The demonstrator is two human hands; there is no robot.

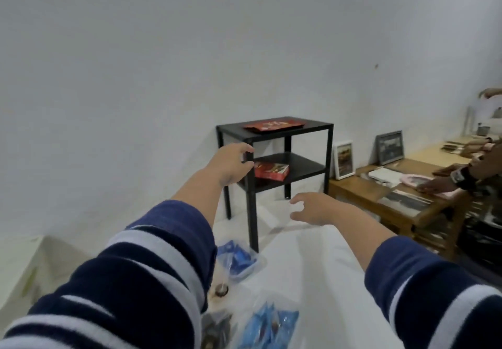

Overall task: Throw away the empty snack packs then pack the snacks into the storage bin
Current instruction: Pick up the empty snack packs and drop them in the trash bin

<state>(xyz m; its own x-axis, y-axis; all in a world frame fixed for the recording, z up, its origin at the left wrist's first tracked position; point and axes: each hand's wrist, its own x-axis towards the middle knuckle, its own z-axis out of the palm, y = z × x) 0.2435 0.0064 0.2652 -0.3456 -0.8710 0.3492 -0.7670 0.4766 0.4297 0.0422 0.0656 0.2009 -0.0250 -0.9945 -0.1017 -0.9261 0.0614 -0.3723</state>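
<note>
A flat red snack pack [273,125] lies on top of a small black shelf table [309,128]. A red snack box [270,171] sits on its lower shelf. My left hand [232,163] reaches toward the table's front left leg, fingers curled and apart, holding nothing, just left of the red box. Lower and to the right, my right hand [312,208] is stretched out with spread fingers and is empty. Blue snack packets in clear plastic [237,260] lie on the white surface below, and more blue packets [269,327] are at the bottom edge.
A wooden table [361,185] with picture frames [344,159] and papers stands to the right, where another person's hand [434,184] with a wristwatch rests. White wall behind. A small round brown object [221,291] lies near the blue packets.
</note>
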